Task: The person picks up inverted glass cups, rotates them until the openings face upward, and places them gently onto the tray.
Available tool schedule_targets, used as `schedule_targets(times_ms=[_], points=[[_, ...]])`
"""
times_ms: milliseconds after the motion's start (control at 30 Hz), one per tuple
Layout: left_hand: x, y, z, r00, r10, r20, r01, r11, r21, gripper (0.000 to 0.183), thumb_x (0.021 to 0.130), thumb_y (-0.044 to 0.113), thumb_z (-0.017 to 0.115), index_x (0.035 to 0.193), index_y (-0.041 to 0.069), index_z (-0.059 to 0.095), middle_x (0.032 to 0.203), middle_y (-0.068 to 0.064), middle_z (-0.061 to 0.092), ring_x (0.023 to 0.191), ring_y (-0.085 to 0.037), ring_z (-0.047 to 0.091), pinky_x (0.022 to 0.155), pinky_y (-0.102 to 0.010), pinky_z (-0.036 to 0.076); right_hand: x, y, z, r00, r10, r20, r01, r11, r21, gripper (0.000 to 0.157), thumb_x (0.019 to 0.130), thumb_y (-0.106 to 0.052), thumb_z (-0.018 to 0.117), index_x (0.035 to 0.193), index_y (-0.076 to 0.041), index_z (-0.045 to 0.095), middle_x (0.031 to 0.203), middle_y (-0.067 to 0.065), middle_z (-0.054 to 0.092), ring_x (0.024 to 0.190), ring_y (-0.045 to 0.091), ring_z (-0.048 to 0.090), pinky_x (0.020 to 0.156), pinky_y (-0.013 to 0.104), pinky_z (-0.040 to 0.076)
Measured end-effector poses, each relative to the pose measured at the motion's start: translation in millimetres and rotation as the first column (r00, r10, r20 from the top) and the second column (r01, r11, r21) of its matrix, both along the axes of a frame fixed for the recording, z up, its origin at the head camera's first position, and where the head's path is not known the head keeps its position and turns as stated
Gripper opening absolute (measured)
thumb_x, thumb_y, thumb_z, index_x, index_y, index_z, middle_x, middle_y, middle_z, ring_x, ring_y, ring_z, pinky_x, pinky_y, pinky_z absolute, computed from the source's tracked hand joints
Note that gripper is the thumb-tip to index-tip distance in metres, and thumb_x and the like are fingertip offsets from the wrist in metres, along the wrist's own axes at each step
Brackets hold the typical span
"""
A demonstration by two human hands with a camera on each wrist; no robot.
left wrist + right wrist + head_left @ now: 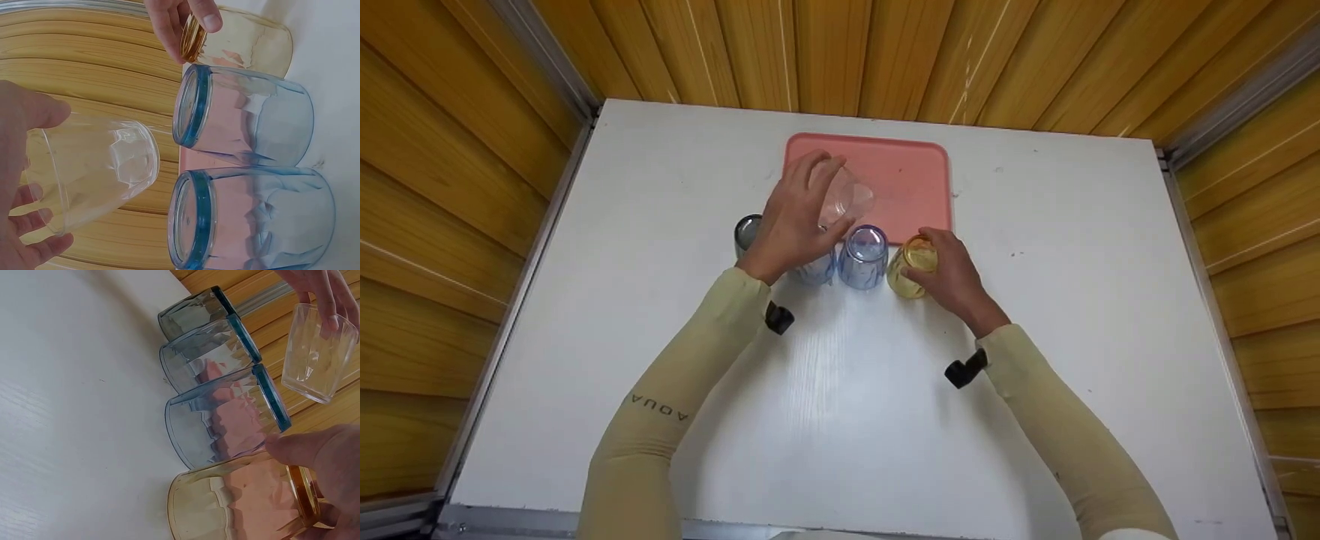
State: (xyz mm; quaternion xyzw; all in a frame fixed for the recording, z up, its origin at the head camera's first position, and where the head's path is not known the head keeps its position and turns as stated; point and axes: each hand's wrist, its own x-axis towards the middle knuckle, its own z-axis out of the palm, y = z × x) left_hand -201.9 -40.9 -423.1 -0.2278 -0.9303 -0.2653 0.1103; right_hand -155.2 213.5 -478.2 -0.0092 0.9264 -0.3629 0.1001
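fingers (49, 247) half-curled, left hand (795, 217) grips a colourless transparent tapered tumbler (101, 166) and right hand (958, 279) an inverted transparent yellow tumbler (244, 502).

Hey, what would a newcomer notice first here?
Probably the pink tray, far back on the white table. In front, a grey tumbler, two blue tumblers and a yellow tumbler stand upside down, the right hand gripping the yellow one. The left hand holds a clear tumbler aloft.

On the surface (840, 420), four cups (863, 271) stand in a row across the middle of the frame. Behind them, at upper centre, lies a tray (911, 172), with a fifth cup (849, 198) held over its left part.
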Motion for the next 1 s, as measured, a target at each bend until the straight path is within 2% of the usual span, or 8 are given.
schedule_targets(times_ms=[167, 467, 800, 1000], points=[[-1.7, 0.3, -1.4, 1.0, 0.01, 0.026, -0.01, 1.0, -0.016, 0.078, 0.083, 0.048, 0.068, 0.148, 0.026, 0.031, 0.152, -0.005, 0.033, 0.141, -0.02, 0.031, 0.115, -0.045, 0.035, 1.2, 0.0, -0.7, 1.0, -0.012, 0.0, 0.012, 1.0, 0.003, 0.07, 0.087, -0.024, 0.072, 0.146, -0.013, 0.036, 0.146, 0.01, 0.039, 0.131, 0.029, 0.042, 0.113, 0.048, 0.036], [-5.0, -2.8, -4.9, 0.999, 0.007, 0.045, -0.007, 1.0, -0.02, 0.076, 0.084, 0.045, 0.068, 0.148, 0.026, 0.031, 0.151, -0.003, 0.032, 0.139, -0.018, 0.031, 0.115, -0.042, 0.034, 0.2, -1.5, -2.3, 0.999, 0.009, -0.032, -0.008, 0.999, 0.04, 0.071, 0.085, -0.023, 0.075, 0.145, -0.01, 0.038, 0.144, 0.012, 0.041, 0.13, 0.03, 0.043, 0.112, 0.048, 0.037], [-9.1, -1.0, -1.7, 0.998, 0.009, 0.068, -0.005, 0.998, -0.057, 0.078, 0.083, 0.047, 0.069, 0.149, 0.029, 0.03, 0.153, -0.002, 0.03, 0.143, -0.018, 0.027, 0.117, -0.044, 0.031, -1.4, -1.2, -0.9, 1.0, 0.001, -0.003, -0.001, 0.998, 0.06, 0.073, 0.084, -0.023, 0.075, 0.145, -0.012, 0.038, 0.142, 0.011, 0.043, 0.127, 0.03, 0.044, 0.11, 0.049, 0.04], [-12.2, -1.9, -2.3, 0.997, 0.008, 0.082, -0.003, 0.998, -0.065, 0.077, 0.084, 0.046, 0.069, 0.149, 0.029, 0.03, 0.153, -0.002, 0.031, 0.142, -0.018, 0.028, 0.115, -0.043, 0.034, -1.3, -1.2, -0.5, 1.0, -0.012, 0.012, 0.011, 0.998, 0.061, 0.073, 0.084, -0.024, 0.075, 0.145, -0.013, 0.037, 0.143, 0.01, 0.042, 0.127, 0.03, 0.044, 0.109, 0.049, 0.04]])
